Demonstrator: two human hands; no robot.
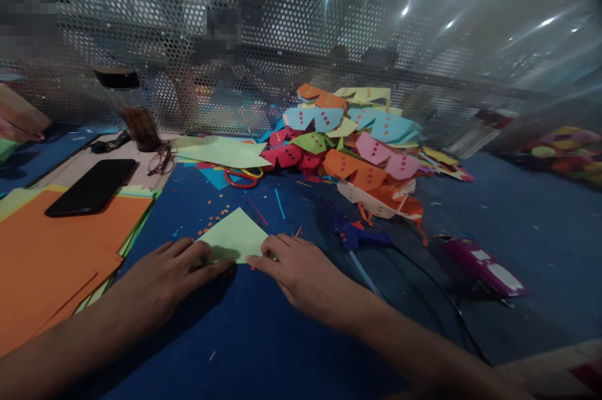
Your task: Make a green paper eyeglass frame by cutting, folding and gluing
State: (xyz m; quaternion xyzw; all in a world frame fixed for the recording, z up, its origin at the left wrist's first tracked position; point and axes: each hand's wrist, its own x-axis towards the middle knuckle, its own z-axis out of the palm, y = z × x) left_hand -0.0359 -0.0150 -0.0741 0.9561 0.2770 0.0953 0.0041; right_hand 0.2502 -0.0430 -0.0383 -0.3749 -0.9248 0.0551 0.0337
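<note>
A pale green paper point(239, 234), triangular in outline with its point away from me, lies on the blue table point(249, 337). My left hand point(181, 268) grips its left corner, thumb along the near edge and fingers curled. At the right corner, my right hand point(291, 265) pinches the same paper, its thumb near the middle of the near edge. Both thumbs are close but apart. Small orange paper bits point(214, 219) are scattered just beyond the left hand.
Cut paper shapes point(367, 165) are heaped beyond. A blue glue gun point(360, 236) with a cable and a purple object point(484, 268) lie right. Orange sheets point(56, 249), a black phone point(94, 187), a jar point(138, 124) and red-handled scissors point(241, 185) are left and behind.
</note>
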